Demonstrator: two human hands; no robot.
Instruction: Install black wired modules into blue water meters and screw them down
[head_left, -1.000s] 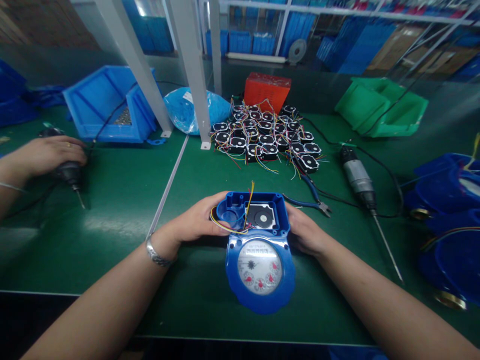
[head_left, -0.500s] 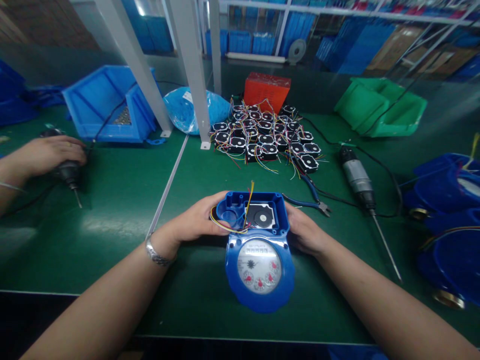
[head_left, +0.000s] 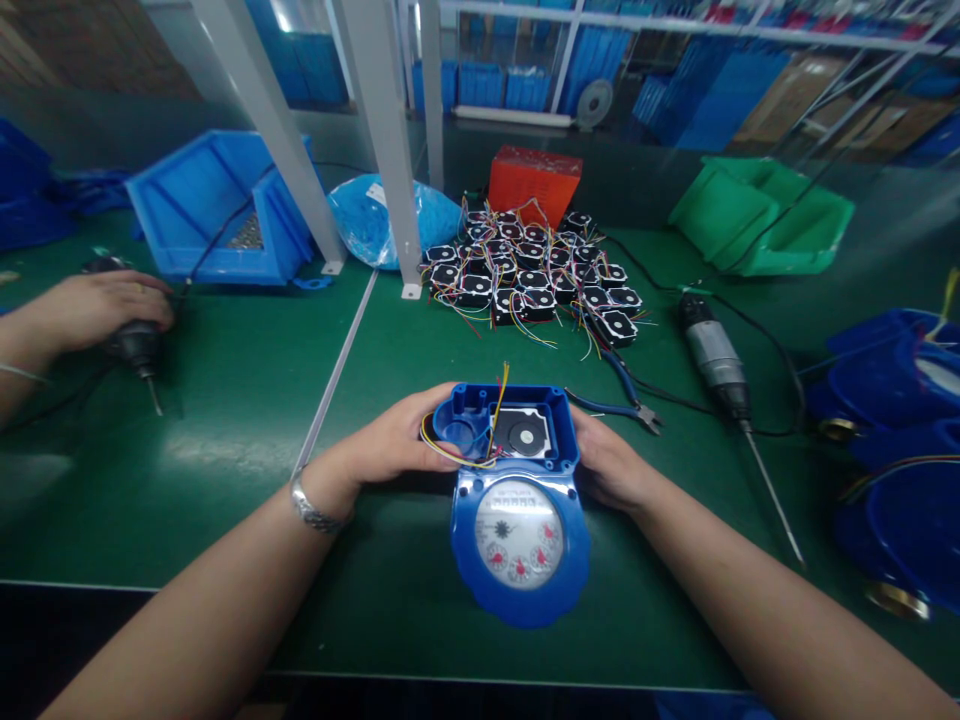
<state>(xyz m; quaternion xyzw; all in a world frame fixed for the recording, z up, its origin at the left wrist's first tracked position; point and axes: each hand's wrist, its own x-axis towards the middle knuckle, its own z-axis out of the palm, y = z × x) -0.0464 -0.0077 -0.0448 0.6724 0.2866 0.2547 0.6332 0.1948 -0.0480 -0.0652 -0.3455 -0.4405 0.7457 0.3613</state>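
A blue water meter [head_left: 517, 530] with a round white dial lies on the green table [head_left: 247, 440] in front of me. Its open upper compartment holds a black motor module [head_left: 523, 432] and coloured wires. My left hand [head_left: 382, 448] grips the compartment's left side, thumb on its rim. My right hand [head_left: 611, 462] holds the right side, fingers mostly hidden behind the housing.
A pile of black motor modules [head_left: 536, 275] with wires lies behind, with an orange box [head_left: 534, 182]. Blue-handled pliers [head_left: 626, 395] and an electric screwdriver [head_left: 720, 365] lie to the right. Blue bin [head_left: 214, 205] left, green bins [head_left: 765, 215] right, more meters [head_left: 900, 440] far right. Another person's hand [head_left: 90, 310] holds a screwdriver at left.
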